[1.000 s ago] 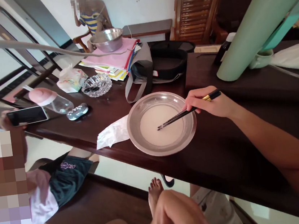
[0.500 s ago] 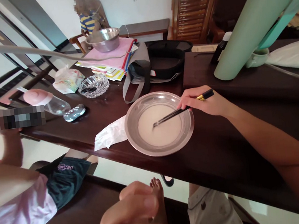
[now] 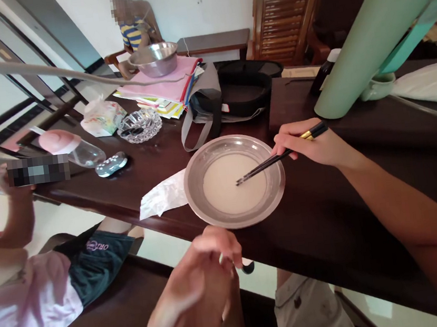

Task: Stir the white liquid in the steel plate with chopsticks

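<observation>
A wide steel basin [image 3: 196,200] of milky off-white liquid [image 3: 225,192] stands on the dark wooden table [image 3: 314,226]. My right hand [image 3: 312,144], at the basin's right rim, is closed around a pair of black chopsticks [image 3: 268,162] with gold bands. They slant down to the left, tips over the middle of the liquid; whether they touch it I cannot tell. My left hand [image 3: 204,276] is up in front of the basin's near rim, fingers curled in, slightly blurred, with nothing seen in it. A crumpled white plastic bag [image 3: 162,196] lies against the basin's left side.
A pink-lidded bottle [image 3: 73,147], a glass ashtray [image 3: 139,125], a tissue pack [image 3: 103,116] and a grey bag [image 3: 230,98] lie behind. A tall green flask [image 3: 370,33] stands at right. A person [image 3: 29,282] sits at left; another [image 3: 133,33] sits far back.
My left hand has risen from the bottom edge toward the basin's near rim. My right hand has shifted slightly right, drawing the chopstick tips rightward over the liquid.
</observation>
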A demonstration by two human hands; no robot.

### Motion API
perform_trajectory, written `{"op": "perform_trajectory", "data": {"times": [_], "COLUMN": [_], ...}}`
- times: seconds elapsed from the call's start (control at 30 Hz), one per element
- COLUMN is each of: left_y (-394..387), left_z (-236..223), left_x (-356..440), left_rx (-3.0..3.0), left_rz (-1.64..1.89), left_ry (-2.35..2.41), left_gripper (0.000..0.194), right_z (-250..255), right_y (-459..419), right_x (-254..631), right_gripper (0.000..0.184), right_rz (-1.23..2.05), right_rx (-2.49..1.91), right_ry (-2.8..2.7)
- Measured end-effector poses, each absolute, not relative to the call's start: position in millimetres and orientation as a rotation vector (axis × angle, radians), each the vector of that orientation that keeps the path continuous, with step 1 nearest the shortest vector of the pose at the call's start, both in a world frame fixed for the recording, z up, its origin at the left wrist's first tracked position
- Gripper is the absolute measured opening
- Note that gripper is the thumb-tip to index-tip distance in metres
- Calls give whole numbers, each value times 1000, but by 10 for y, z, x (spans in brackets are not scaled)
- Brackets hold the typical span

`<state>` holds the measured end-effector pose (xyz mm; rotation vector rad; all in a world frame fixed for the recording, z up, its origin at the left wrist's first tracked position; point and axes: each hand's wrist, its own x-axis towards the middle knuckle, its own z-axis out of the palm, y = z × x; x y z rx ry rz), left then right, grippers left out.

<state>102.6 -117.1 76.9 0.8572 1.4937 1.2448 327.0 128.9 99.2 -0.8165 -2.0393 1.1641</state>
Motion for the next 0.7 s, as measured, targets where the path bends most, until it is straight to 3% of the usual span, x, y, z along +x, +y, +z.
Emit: {"op": "perform_trajectory", "data": {"times": [0.1, 0.3, 0.7], "left_y": [-891, -880, -935], "left_z": [920, 832, 1024], "left_x": [1134, 1112, 1214], "left_rx": [669, 663, 652], "left_rz": [1332, 1258, 1365], "left_ry": [1292, 1385, 969], "left_gripper": [45, 56, 33], "right_z": [995, 1005, 1008], "right_y": [1277, 1244, 1213], "right_x": [3260, 3248, 3234], "right_gripper": [32, 32, 31], "right_rz": [1208, 1154, 1106], "right_rx": [-770, -821, -810], "right_ry": [-2089, -2053, -2128]}}
